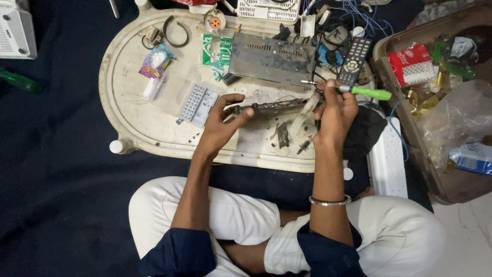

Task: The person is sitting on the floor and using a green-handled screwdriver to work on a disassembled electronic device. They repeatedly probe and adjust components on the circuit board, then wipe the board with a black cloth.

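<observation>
Seen from above, as labelled:
Brown case (382,56): right of the right hand; it holds a red packet (411,64), clear plastic bags (451,120) and a blue-and-white packet (474,158).
White tray (123,97): an oval work surface under both hands; it carries a grey metal box (271,60) beyond the hands, a white key strip (197,105) just left of the left hand, a purple wrapper (155,61), and small screws and metal bits (283,134) between the hands.
Left hand (223,123): thumb and fingers curled, pinching the left end of a long dark circuit strip (271,107).
Right hand (335,110): fingers closed around a green-handled screwdriver (353,91) lying across its top, tip pointing left; it also meets the strip's right end.
Circuit strip: raised just above the tray, spanning between the two hands.
Remote control (354,60): just beyond the right hand.
Wrists: forearms rise from crossed legs; a metal bangle (329,201) circles the right.
Edges: the tray's near rim lies just below the hands; dark cloth (56,154) spreads wide to the left.
</observation>
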